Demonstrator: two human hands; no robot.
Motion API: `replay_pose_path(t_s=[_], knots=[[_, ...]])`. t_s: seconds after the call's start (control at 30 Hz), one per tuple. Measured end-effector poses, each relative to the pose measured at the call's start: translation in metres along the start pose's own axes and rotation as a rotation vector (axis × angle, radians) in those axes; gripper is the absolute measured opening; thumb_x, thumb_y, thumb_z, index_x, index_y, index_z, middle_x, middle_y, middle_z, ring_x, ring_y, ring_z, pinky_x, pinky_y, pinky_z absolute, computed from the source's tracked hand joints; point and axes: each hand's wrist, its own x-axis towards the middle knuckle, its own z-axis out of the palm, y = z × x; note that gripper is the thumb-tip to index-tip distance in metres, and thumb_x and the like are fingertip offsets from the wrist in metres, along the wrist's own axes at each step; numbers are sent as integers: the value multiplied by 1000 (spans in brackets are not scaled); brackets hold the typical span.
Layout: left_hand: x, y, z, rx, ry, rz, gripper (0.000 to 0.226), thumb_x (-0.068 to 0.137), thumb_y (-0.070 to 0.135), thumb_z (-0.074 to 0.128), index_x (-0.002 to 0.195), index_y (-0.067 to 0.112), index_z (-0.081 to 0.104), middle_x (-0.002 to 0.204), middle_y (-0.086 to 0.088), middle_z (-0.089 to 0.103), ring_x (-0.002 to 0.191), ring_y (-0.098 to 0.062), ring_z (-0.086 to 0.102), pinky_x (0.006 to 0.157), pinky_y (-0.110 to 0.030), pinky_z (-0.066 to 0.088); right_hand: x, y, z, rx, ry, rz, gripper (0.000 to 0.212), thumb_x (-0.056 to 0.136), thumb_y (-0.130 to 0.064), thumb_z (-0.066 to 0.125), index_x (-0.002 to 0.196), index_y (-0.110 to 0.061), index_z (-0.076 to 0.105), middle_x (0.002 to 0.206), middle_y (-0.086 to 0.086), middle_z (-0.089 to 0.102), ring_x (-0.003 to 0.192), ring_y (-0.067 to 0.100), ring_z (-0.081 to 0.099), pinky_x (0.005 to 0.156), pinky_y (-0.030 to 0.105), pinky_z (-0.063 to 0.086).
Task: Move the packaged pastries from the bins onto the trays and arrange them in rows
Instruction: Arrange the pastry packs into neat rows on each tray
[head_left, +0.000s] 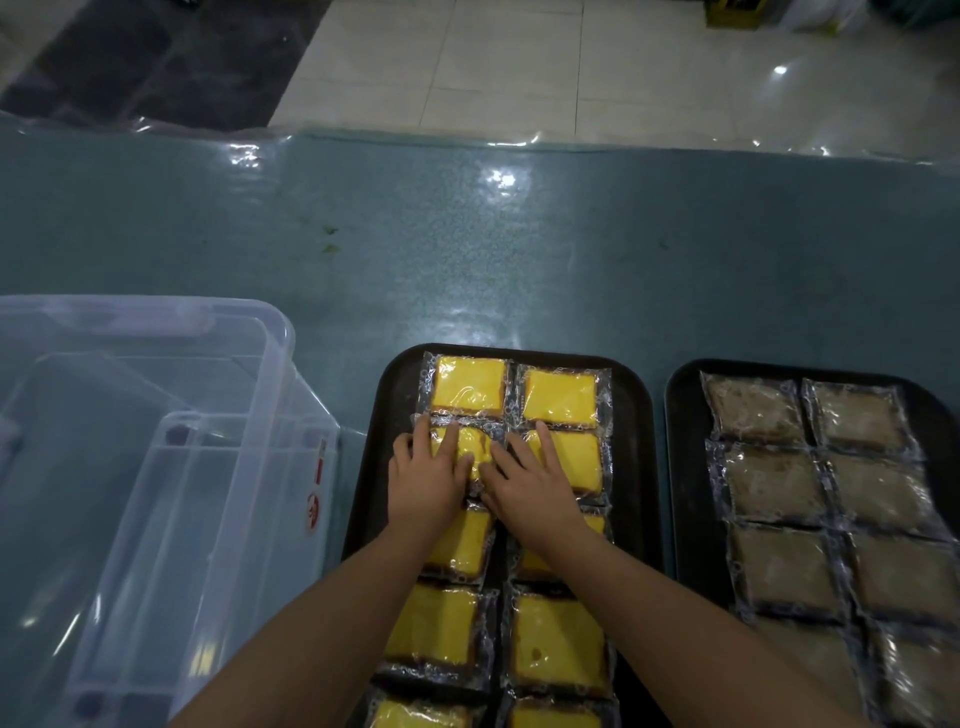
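Hands first: the left hand (423, 480) and the right hand (524, 478) both lie flat on the second row of the near black tray (631, 467), fingers straight and slightly spread, so each grip is open and pressing down rather than pinching. The left hand covers the second-row left pastry (475, 447), a yellow slice in clear printed wrap, and the right hand's fingers reach across the seam onto the second-row right pastry (576, 460). The two hands sit just beside each other, thumbs nearly touching over the gap between the two packets.

The tray holds yellow packaged pastries in two columns — the far-left packet (467, 384) and far-right packet (560, 397) lie side by side at the top, and further rows run toward the camera under the forearms, including a lower-left packet (434, 623) and a lower-right packet (558, 644).

To the right, well apart from the hands, a second black tray (680, 467) carries brown packaged pastries (769, 486) — also in two columns, edges touching.

On the left of the blue-green worktop (467, 249) stand clear plastic bins (171, 467), one nested inside another; no pastries show in them. Beyond the worktop's far edge is a pale tiled floor (571, 67).
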Motion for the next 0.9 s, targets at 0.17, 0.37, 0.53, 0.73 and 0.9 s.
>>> replay_pose_path(t_s=[0.17,0.37,0.53,0.73,0.9], knots=[[-2,1,-4,-1,-2,19,58,104,58,26,157,34,22,165,-7,17,146,-33,21,114,-48,31,-1,2,2,-10,43,4,44,96,-47,55,131,-20,61,143,9,56,142,35,40,119,67,7],[-15,-6,-8,-52,65,58,54,105,51,27,156,33,25,164,-6,21,149,-32,18,120,-51,23,-9,-3,-2,31,87,-6,45,97,-47,55,134,-22,59,147,7,53,143,32,39,118,63,4],[-58,-22,5,-91,161,37,48,105,44,40,149,25,40,156,-7,37,144,-31,31,118,-49,30,-39,-28,6,100,180,-178,40,98,-45,56,130,-22,61,141,3,57,138,27,45,118,62,21],[-109,-38,27,-104,118,-36,36,102,40,48,135,25,51,144,-7,44,124,-27,44,102,-43,43,-64,-53,26,102,45,-159,38,95,-44,60,126,-22,61,149,12,48,142,32,40,121,59,3],[-121,-33,32,-191,128,-51,38,101,36,53,137,22,53,145,-8,42,117,-24,45,97,-38,45,-69,-55,24,109,-10,-134,39,99,-36,59,134,-21,57,157,12,39,148,33,30,120,59,-5]])
